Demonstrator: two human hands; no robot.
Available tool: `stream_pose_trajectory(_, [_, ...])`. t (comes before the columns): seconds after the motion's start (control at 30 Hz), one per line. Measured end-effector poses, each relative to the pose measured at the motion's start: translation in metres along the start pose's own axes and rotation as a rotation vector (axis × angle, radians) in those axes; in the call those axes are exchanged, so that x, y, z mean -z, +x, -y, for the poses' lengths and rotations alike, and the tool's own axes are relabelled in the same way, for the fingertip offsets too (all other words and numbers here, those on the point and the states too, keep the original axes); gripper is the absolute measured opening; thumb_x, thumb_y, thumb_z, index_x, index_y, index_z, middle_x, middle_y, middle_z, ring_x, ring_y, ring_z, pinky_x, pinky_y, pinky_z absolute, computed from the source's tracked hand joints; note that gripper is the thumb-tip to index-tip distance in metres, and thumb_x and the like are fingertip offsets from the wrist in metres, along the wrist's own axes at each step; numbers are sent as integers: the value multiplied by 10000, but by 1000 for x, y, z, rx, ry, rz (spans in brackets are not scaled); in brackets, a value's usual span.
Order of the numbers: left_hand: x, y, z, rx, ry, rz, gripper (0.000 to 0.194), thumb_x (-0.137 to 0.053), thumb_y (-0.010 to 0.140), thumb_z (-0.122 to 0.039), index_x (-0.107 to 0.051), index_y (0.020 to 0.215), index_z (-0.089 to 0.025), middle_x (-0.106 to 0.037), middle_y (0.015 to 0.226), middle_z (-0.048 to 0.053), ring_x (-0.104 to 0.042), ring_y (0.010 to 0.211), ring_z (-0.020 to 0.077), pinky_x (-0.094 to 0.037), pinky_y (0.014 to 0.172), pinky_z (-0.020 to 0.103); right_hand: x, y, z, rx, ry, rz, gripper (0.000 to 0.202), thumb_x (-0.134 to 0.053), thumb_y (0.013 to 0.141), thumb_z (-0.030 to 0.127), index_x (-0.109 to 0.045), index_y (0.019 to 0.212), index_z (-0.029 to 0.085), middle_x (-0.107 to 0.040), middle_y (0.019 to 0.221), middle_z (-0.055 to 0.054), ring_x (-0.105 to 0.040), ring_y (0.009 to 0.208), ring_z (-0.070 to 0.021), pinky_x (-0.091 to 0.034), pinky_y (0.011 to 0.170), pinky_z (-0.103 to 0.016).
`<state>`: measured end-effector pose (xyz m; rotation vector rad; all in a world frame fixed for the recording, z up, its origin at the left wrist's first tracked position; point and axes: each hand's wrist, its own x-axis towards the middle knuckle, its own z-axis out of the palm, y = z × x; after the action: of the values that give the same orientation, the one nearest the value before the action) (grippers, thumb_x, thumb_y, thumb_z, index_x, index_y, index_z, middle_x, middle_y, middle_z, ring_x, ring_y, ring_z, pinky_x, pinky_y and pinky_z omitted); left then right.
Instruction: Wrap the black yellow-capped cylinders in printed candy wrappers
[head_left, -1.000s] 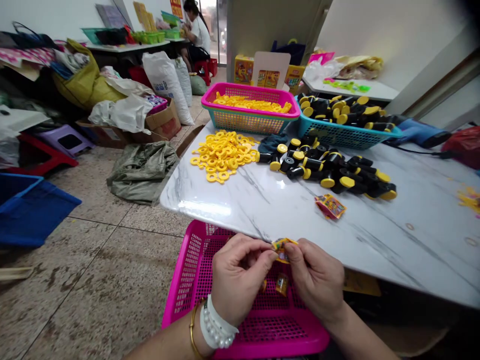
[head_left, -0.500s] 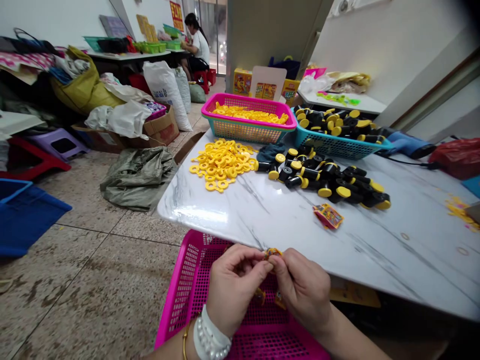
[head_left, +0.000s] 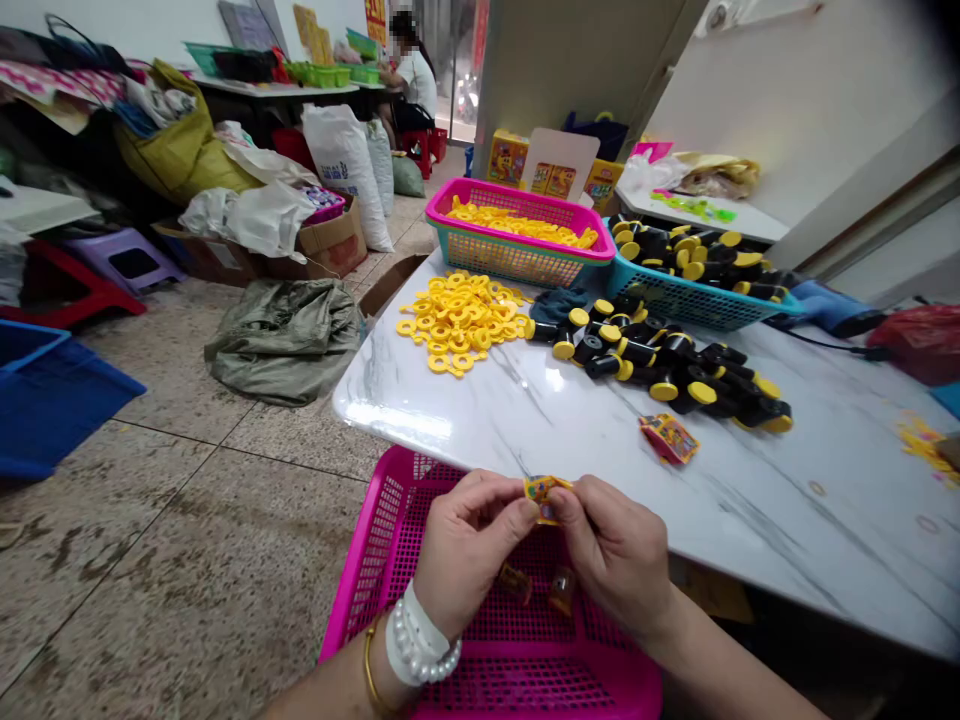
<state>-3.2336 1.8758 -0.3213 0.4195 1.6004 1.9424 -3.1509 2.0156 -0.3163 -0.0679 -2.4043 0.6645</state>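
Over the pink basket [head_left: 375, 540], my left hand [head_left: 469, 545] pinches one edge of a small colourful printed label [head_left: 541, 490] between thumb and fingertips. My right hand [head_left: 619, 545] grips the label's other edge, its thumb pressed on the printed face. Below the hands, two small dark-orange cylinders [head_left: 561, 588] lie on the basket floor. On the marble-look table [head_left: 495, 420] rests a small stack of similar red and yellow printed labels [head_left: 669, 440]. Beyond it spreads a pile of black cylinders with yellow caps [head_left: 660, 365]. To its left is a heap of yellow ring-shaped pieces [head_left: 465, 318].
A pink-rimmed basket [head_left: 517, 262] of yellow pieces and a teal basket [head_left: 690, 292] of black cylinders stand at the table's back. A blue crate [head_left: 67, 410] and grey-green sack [head_left: 285, 340] are on the floor at left. Another person [head_left: 416, 80] sits far back.
The printed label has been turned and spread so more of its face shows between my fingers. My hands stay close together. The view has shifted slightly, revealing more of the basket floor.
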Motion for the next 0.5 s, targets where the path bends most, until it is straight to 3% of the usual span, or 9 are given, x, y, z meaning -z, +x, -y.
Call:
stream_pose_trajectory(0.1, [1,-1,0,16,18,18,215,-779,747,-366,-781,847,-176,-698,848,67,-618,777,157,-518,722,278,-5,-3,6,30,0,25,298,-512,965,161,-479,670,193,-435,583,47,-422,500,-76,-319,485,-234])
stream_pose_trajectory(0.17, [1,0,0,107,-11,-7,221,-777,747,-367,-772,831,-163,-695,738,49,-584,615,117,-483,576,235,-2,0,5,49,26,67,300,-495,974,172,-500,674,190,-454,584,41,-441,501,-77,-332,479,-228])
stream_pose_trajectory(0.23, [2,1,0,186,-47,-7,238,-764,755,-376,-754,816,-147,-636,575,9,-489,449,71,-366,435,188,9,11,-7,59,42,116,290,-471,989,194,-566,715,181,-505,600,32,-486,518,-78,-373,501,-215])
stream_pose_trajectory(0.3, [4,2,0,203,-80,9,241,-758,757,-374,-734,786,-136,-567,475,-22,-445,385,53,-297,397,168,25,32,-32,71,-101,81,263,-478,990,230,-653,802,178,-586,671,4,-556,600,-96,-420,575,-224])
stream_pose_trajectory(0.37, [5,4,0,211,-128,8,235,-764,749,-357,-739,815,-132,-586,485,-15,-453,382,47,-298,401,162,41,57,-68,61,-465,-23,196,-547,954,280,-719,918,192,-647,802,-39,-598,733,-148,-408,603,-264])
stream_pose_trajectory(0.4, [6,5,0,228,-152,1,248,-771,740,-350,-748,855,-132,-615,515,-4,-444,378,40,-293,398,161,47,70,-86,19,-654,-13,194,-573,934,298,-734,1011,223,-648,848,-50,-593,765,-172,-361,560,-273])
stream_pose_trajectory(0.5, [4,7,-1,283,-205,-23,286,-798,707,-338,-760,888,-119,-650,561,17,-426,377,22,-281,398,152,55,101,-127,-54,-942,202,273,-615,880,278,-721,1130,299,-624,886,-56,-559,758,-190,-217,489,-275])
